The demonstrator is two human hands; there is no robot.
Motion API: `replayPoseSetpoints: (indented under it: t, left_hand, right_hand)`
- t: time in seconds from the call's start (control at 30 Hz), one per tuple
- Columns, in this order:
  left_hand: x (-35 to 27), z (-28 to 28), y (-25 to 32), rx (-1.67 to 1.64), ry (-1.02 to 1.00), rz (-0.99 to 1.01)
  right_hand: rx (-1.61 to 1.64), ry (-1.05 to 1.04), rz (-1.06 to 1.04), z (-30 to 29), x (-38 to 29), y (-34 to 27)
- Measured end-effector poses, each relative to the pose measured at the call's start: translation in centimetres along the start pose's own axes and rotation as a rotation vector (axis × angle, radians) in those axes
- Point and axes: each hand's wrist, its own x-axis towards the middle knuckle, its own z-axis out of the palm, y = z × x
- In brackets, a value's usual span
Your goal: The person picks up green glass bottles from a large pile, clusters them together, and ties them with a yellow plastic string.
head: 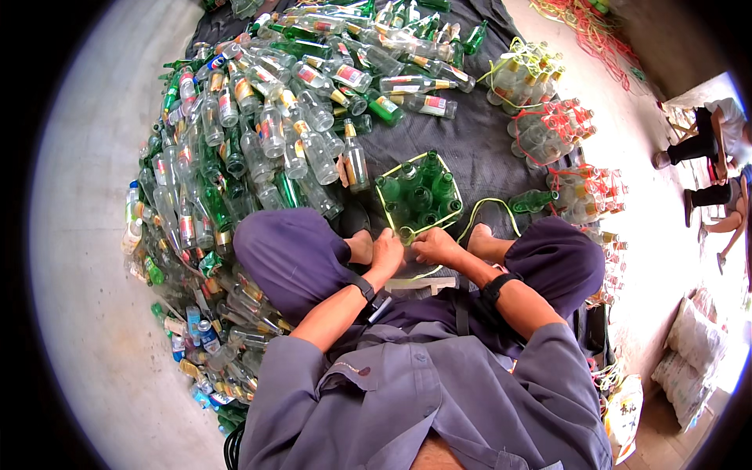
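Several green glass bottles [422, 197] stand upright in a tight bundle between my feet, with a yellow-green plastic strap [385, 202] around them. My left hand [388, 252] is at the bundle's near left corner, its fingers pinched on the strap. At the near right corner, my right hand [436, 247] has its fingers closed at the strap too. The neck of one bottle [406, 235] rises between the two hands. A loose length of strap loops away to the right, towards a green bottle [531, 201] lying on its side.
A large heap of loose glass bottles [270, 126] covers the dark sheet [470, 138] ahead and to the left. Bundles of clear bottles [552, 132] tied with red or yellow strap line the right side. Strap lies tangled at the upper right. Two people and stacked sacks [690, 358] are far right.
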Motion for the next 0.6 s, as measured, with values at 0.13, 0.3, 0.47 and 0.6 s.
replayPoseSetpoints:
  t: [0.13,0.3,0.47,0.6]
  left_hand:
    - [-1.7,-0.2,1.9,0.076,-0.173,-0.091]
    - [-2.2,0.8,-0.2,-0.19,-0.328,-0.149]
    - [-3.1,0.8,2.8,-0.114,-0.393,-0.176]
    - [-1.5,3.8,-5.7,-0.097,-0.334,0.156]
  right_hand:
    - [0.169,0.02,-0.006,0.7,0.2,0.6]
    - [-0.054,0.107,-0.073,1.4,0.3,0.8]
    - [0.012,0.133,-0.114,0.7,0.6,1.1]
    - [0.05,0.091,-0.123,1.5,1.2,1.1]
